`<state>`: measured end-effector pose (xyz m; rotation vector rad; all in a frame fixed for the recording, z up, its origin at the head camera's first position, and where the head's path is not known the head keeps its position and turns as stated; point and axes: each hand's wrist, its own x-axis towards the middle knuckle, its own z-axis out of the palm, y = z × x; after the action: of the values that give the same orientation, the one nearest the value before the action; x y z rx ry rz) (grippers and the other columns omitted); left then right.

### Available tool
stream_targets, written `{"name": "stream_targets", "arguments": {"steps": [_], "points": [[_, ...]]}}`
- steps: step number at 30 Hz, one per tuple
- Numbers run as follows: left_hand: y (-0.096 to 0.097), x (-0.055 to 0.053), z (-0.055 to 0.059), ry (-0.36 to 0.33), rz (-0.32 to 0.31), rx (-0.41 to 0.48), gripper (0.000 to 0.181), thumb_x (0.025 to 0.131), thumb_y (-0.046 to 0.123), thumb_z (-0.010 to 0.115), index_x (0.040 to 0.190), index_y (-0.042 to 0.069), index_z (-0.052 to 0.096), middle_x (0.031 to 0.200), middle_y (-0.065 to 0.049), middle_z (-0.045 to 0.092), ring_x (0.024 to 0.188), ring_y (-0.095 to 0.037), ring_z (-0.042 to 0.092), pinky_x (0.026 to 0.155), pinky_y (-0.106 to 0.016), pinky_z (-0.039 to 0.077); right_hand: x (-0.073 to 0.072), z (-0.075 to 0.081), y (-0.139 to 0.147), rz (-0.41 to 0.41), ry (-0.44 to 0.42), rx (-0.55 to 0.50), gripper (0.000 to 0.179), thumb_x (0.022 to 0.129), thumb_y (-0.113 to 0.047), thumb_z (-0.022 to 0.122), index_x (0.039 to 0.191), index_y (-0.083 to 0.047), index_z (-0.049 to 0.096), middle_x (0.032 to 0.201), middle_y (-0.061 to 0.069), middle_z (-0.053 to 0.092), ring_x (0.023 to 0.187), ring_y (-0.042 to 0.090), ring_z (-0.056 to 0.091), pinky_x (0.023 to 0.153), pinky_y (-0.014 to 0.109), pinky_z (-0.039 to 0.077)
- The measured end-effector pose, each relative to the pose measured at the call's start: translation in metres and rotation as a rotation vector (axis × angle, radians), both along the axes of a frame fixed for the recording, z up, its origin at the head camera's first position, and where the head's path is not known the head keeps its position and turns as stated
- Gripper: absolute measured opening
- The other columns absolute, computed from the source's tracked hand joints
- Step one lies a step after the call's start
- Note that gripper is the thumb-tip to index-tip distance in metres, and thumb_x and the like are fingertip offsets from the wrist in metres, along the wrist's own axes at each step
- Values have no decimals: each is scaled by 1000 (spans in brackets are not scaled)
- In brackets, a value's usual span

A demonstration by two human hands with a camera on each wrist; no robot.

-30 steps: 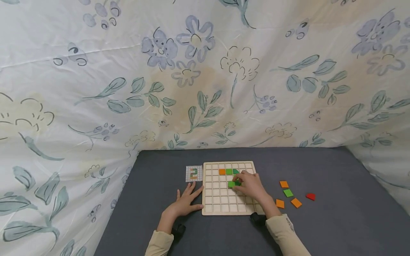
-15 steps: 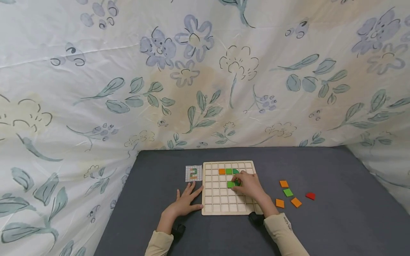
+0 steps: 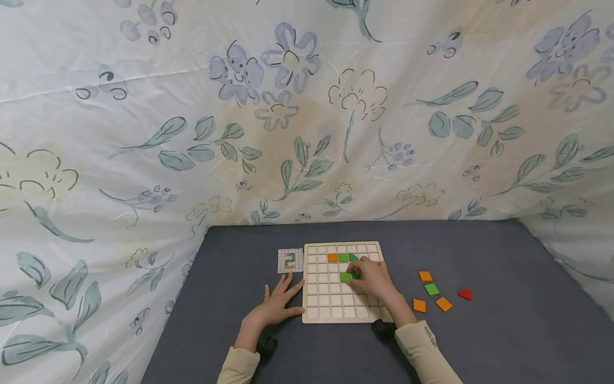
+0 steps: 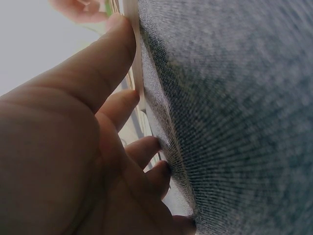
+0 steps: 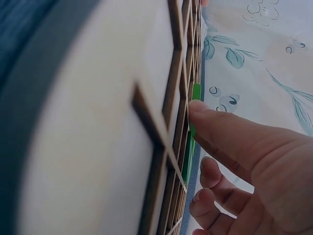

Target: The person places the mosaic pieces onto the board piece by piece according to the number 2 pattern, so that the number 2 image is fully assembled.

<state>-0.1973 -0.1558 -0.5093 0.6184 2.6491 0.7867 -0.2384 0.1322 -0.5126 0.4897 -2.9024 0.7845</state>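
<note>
A square wooden grid board [image 3: 324,297] lies on the dark table. In its upper part sit an orange tile [image 3: 332,257], a light green tile [image 3: 342,257] and a darker green piece [image 3: 353,257] with a rounded corner. Two rows lower is another light green tile [image 3: 345,277], with a dark green tile [image 5: 188,157] beside it, partly hidden by the fingers. My right hand [image 3: 376,278] bends its thumb and fingers around that dark green tile; the thumb tip [image 5: 197,106] touches near the light green one. My left hand [image 3: 273,306] spreads its fingers, the thumb and index touching the board's left edge.
A small card [image 3: 290,261] with a coloured grid pattern lies left of the board. Right of the board are several loose orange tiles [image 3: 443,304], a green tile [image 3: 431,289] and a red piece [image 3: 465,294]. A floral cloth [image 3: 307,133] hangs behind the table [image 3: 503,341].
Almost nothing differs; both hands keep their places at the board, and the tiles lie where they were. The head view shifted very slightly.
</note>
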Motion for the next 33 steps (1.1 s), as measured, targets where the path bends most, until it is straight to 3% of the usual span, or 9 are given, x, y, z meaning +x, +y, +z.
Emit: {"name": "stream_targets", "arguments": {"steps": [14,33], "points": [[2,1,2,11,5,1,71,88,39,60,147,16,29,154,-18,9,142,-39,2,103,-71,-5,1,1,1,-12,-21,-54,23,73,-27,80,91,-20,69,74,-3,50,63,10,42,77,44,27],[1,0,-1,8,8,1,72,88,41,60,148,17,29,154,-18,9,142,-39,2,102,-71,-6,4,7,6,-32,-34,-31,20,75,-29,78,92,-21,70,76,-4,51,63,9,42,73,40,27]]}}
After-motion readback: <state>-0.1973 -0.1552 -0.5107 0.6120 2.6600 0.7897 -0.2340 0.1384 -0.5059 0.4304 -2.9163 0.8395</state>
